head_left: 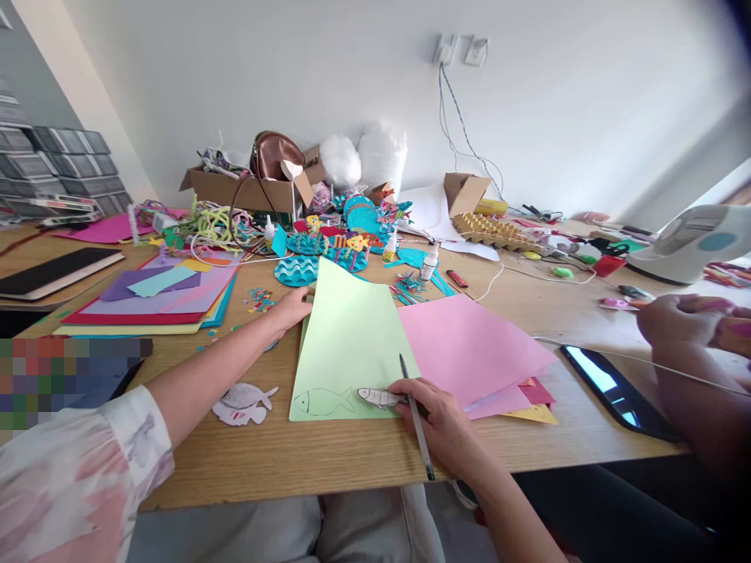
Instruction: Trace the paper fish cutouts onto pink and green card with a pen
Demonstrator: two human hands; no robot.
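A light green sheet of paper [352,336] lies in front of me, its upper left side lifted off the table. My left hand [293,307] grips that left edge, with some fingertips hidden behind the paper. A fish outline [322,401] is drawn at the sheet's lower left. Right of the drawing, my right hand [431,410] is closed on a small paper fish cutout [375,396] over the green sheet. The same hand holds a pen [418,430], its one end pointing up and away. More fish cutouts [246,399] lie on the table to the left.
Pink paper [469,344] adjoins the green sheet. Coloured sheets [141,319] are stacked left. Glue bottles [430,262], turquoise paper crafts [299,270] and a cardboard box [217,188] stand behind. At right are a phone [616,391] and another person's hands [684,320].
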